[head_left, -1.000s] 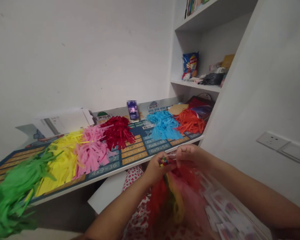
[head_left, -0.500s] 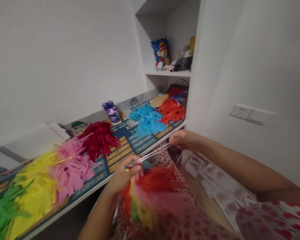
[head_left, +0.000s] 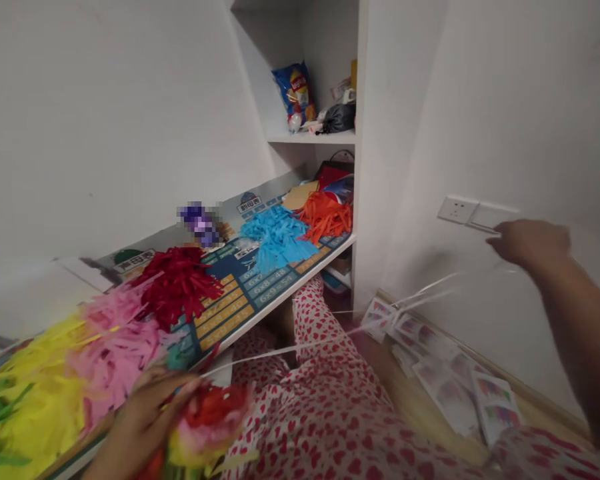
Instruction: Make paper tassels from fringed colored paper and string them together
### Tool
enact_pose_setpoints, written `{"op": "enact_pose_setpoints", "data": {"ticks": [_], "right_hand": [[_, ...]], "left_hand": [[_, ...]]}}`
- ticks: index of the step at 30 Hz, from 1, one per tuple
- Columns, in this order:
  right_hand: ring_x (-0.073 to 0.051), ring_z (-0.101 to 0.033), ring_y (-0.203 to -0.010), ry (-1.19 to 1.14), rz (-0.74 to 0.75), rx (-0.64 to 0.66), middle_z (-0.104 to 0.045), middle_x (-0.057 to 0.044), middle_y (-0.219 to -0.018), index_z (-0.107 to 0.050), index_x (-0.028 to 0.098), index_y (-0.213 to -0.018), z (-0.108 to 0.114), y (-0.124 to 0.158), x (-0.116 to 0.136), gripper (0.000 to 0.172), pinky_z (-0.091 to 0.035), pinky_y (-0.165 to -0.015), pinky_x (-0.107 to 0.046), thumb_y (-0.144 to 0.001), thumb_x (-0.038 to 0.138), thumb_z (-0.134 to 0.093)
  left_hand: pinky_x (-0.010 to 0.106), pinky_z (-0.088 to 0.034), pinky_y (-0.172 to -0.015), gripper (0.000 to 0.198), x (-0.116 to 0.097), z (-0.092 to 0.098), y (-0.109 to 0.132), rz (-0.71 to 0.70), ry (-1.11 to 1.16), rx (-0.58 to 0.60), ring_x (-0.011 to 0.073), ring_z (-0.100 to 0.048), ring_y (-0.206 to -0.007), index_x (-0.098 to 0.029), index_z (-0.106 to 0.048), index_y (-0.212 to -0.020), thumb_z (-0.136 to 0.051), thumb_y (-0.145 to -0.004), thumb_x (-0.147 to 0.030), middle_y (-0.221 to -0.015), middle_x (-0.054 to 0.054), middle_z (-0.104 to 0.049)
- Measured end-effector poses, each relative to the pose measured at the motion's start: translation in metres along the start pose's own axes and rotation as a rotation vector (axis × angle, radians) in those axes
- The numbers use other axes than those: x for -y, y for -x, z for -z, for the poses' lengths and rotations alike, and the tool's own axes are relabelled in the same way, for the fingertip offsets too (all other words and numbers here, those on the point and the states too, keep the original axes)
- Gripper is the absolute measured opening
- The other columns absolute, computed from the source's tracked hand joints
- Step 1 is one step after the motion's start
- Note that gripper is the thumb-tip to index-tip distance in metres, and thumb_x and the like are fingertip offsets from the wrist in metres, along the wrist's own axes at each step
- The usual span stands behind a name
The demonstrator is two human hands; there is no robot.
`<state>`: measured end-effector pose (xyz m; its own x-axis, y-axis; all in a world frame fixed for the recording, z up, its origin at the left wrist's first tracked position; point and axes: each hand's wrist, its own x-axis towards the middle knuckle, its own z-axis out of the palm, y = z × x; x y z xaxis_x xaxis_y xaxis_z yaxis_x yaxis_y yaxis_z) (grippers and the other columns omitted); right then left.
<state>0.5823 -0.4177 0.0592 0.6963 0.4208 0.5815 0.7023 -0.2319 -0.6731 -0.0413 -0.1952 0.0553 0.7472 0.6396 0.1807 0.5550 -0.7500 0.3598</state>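
Note:
My left hand [head_left: 157, 410], low at the table's front edge, is closed around the bound top of a multicoloured paper-strip pompom [head_left: 215, 417]. Its red, pink and yellow strips hang over my lap. White strings [head_left: 300, 347] run from that hand across my legs to the right, fanning out and blurring. Raised near the wall socket, my right hand [head_left: 533, 247] has its fingers curled shut, its back towards me. Whether a string reaches into those fingers cannot be made out. Bundles of paper strips lie on the table: dark red [head_left: 177, 283], pink [head_left: 120, 347], yellow [head_left: 40, 393], blue [head_left: 280, 240].
An orange-red bundle [head_left: 325, 215] and a green one [head_left: 0, 427] lie at opposite table ends. A shelf [head_left: 313, 139] holds a chip bag [head_left: 294, 93] and a black bag [head_left: 339, 119]. Printed packets [head_left: 445, 393] lie low by the right wall, beneath a socket plate [head_left: 459, 210].
My right hand has swung far right and up, away from the left. My left hand has moved down and left with the pompom. The strings now spread wide across my lap.

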Motion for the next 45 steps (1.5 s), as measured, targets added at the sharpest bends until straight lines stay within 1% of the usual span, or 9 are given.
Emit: {"op": "enact_pose_setpoints", "data": {"ticks": [4, 7, 12, 15, 20, 26, 31, 37, 45], "right_hand": [[-0.028, -0.062, -0.108, -0.375, 0.394, 0.593, -0.066, -0.011, -0.117, -0.071, 0.021, -0.107, -0.099, 0.087, 0.114, 0.027, -0.048, -0.094, -0.044, -0.091, 0.038, -0.056], [-0.027, -0.058, -0.115, -0.544, 0.532, 0.956, -0.058, -0.012, -0.132, -0.052, 0.017, -0.136, -0.171, 0.156, 0.19, 0.071, -0.047, -0.098, -0.038, -0.075, 0.042, -0.075], [-0.016, -0.064, -0.073, -0.591, 0.331, 1.389, -0.071, -0.002, -0.088, -0.066, 0.017, -0.119, -0.208, 0.186, 0.217, 0.041, -0.047, -0.066, -0.024, -0.083, 0.036, -0.063], [-0.017, -0.063, -0.075, -0.553, 0.325, 1.321, -0.07, -0.002, -0.085, -0.071, 0.019, -0.108, -0.209, 0.181, 0.212, 0.034, -0.046, -0.07, -0.025, -0.084, 0.041, -0.062], [-0.027, -0.06, -0.095, -0.527, 0.398, 1.178, -0.065, -0.008, -0.109, -0.056, 0.019, -0.129, -0.222, 0.212, 0.224, 0.084, -0.047, -0.086, -0.037, -0.056, 0.053, -0.083], [-0.024, -0.061, -0.077, -0.711, 0.034, 1.243, -0.067, -0.003, -0.08, -0.067, 0.017, -0.093, -0.245, 0.249, 0.229, 0.046, -0.05, -0.073, -0.035, -0.057, 0.042, -0.081], [-0.024, -0.062, -0.072, -0.808, -0.182, 1.181, -0.068, -0.006, -0.077, -0.066, 0.017, -0.08, -0.239, 0.241, 0.229, 0.035, -0.052, -0.066, -0.035, -0.065, 0.047, -0.072], [-0.025, -0.064, -0.07, -0.837, -0.338, 1.079, -0.069, -0.009, -0.079, -0.066, 0.015, -0.086, -0.234, 0.24, 0.234, 0.04, -0.053, -0.064, -0.035, -0.065, 0.048, -0.075], [-0.026, -0.064, -0.077, -0.735, -0.246, 1.142, -0.069, -0.009, -0.083, -0.068, 0.016, -0.085, -0.241, 0.245, 0.243, 0.033, -0.053, -0.069, -0.035, -0.065, 0.042, -0.073]], "left_hand": [[0.031, -0.04, -0.073, 0.035, -0.046, -0.041, -0.047, -0.177, -0.073, 0.016, 0.0176, -0.062, -0.069, -0.023, -0.072, -0.084, -0.045, -0.095, -0.043, -0.077, 0.002, -0.073], [0.033, -0.036, -0.072, 0.033, -0.073, -0.062, -0.066, -0.233, -0.107, 0.031, 0.0185, -0.063, -0.071, -0.023, -0.071, -0.087, -0.042, -0.097, -0.035, -0.077, 0.003, -0.072], [0.033, -0.035, -0.075, 0.031, -0.074, -0.067, -0.058, -0.16, -0.034, -0.038, 0.0186, -0.062, -0.073, -0.022, -0.071, -0.085, -0.045, -0.096, -0.034, -0.08, 0.003, -0.072], [0.031, -0.037, -0.077, 0.03, -0.067, -0.069, -0.049, -0.078, 0.108, -0.088, 0.0169, -0.06, -0.071, -0.021, -0.07, -0.08, -0.047, -0.095, -0.034, -0.074, 0.002, -0.07], [0.028, -0.043, -0.073, 0.025, -0.074, -0.08, -0.057, 0.163, 0.542, -0.349, 0.0164, -0.061, -0.071, -0.019, -0.064, -0.082, -0.051, -0.091, -0.038, -0.069, 0.0, -0.066], [0.023, -0.044, -0.067, 0.051, -0.08, -0.087, -0.073, 0.342, 1.016, -0.411, 0.012, -0.056, -0.069, -0.019, -0.052, -0.11, -0.076, -0.068, -0.035, -0.084, -0.002, -0.059], [0.031, -0.045, -0.089, 0.093, -0.068, -0.107, -0.059, 0.343, 1.313, -0.203, 0.0223, -0.059, -0.103, -0.021, -0.043, -0.133, -0.087, -0.052, -0.026, -0.116, 0.007, -0.059], [0.035, -0.046, -0.094, 0.093, -0.058, -0.146, -0.04, 0.324, 1.565, -0.224, 0.0297, -0.056, -0.117, -0.023, -0.05, -0.131, -0.089, -0.047, -0.02, -0.128, 0.009, -0.059], [0.033, -0.054, -0.074, 0.07, -0.059, -0.15, -0.034, 0.475, 1.593, -0.21, 0.0247, -0.068, -0.082, -0.019, -0.063, -0.116, -0.084, -0.049, -0.012, -0.094, 0.006, -0.073]]}}
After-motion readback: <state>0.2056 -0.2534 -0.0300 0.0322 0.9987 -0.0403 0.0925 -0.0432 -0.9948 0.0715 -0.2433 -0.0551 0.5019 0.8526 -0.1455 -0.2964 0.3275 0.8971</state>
